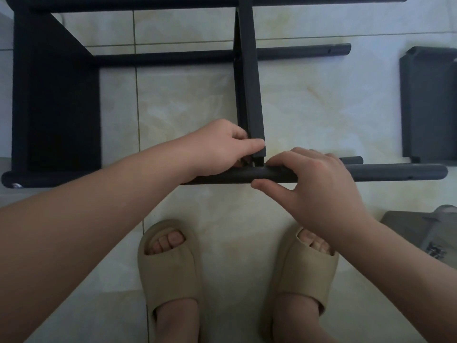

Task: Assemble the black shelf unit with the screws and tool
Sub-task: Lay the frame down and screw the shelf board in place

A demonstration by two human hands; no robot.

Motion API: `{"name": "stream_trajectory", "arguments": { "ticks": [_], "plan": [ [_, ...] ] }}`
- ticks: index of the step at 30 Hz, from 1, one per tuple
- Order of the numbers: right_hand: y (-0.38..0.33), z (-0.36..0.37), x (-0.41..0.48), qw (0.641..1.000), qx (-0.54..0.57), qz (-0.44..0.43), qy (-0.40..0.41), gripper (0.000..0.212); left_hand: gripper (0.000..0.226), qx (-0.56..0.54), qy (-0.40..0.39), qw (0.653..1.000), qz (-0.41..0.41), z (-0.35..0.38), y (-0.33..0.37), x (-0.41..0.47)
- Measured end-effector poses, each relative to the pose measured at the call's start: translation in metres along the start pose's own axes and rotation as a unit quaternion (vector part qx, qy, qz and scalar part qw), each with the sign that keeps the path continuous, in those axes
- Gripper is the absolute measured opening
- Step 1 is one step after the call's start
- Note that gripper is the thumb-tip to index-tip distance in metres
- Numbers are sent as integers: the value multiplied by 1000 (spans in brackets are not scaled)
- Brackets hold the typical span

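Observation:
The black shelf unit lies on its side on the tiled floor. One shelf panel (57,100) is fixed at the left between the round poles. A second panel (249,78) stands on edge in the middle, and my left hand (222,149) grips its near corner. My right hand (314,179) is closed around the near pole (395,175) right beside that corner. A small silver part, perhaps a screw, shows between the hands; I cannot tell more. A silver screw head (16,186) sits at the pole's left end. No tool is visible.
A loose black shelf panel (427,105) lies flat at the right. A plastic bag with small metal parts (430,241) lies at the lower right. A short pole end (353,159) shows behind my right hand. My feet in beige slippers (170,271) stand just below the near pole.

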State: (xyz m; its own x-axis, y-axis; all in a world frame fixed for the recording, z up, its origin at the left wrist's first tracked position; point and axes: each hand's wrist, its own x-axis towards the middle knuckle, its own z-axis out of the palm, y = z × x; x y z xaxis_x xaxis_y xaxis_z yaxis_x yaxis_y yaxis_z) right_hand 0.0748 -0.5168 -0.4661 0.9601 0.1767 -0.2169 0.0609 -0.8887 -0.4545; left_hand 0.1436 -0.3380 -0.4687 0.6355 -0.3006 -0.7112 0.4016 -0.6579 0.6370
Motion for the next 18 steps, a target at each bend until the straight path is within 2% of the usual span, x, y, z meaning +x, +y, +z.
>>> {"name": "stream_trajectory", "arguments": {
  "ticks": [18],
  "plan": [
    [11,3,16,1000,19,-8,13,47,40,37,27,999,19,-6,-10,11]
  ]
}}
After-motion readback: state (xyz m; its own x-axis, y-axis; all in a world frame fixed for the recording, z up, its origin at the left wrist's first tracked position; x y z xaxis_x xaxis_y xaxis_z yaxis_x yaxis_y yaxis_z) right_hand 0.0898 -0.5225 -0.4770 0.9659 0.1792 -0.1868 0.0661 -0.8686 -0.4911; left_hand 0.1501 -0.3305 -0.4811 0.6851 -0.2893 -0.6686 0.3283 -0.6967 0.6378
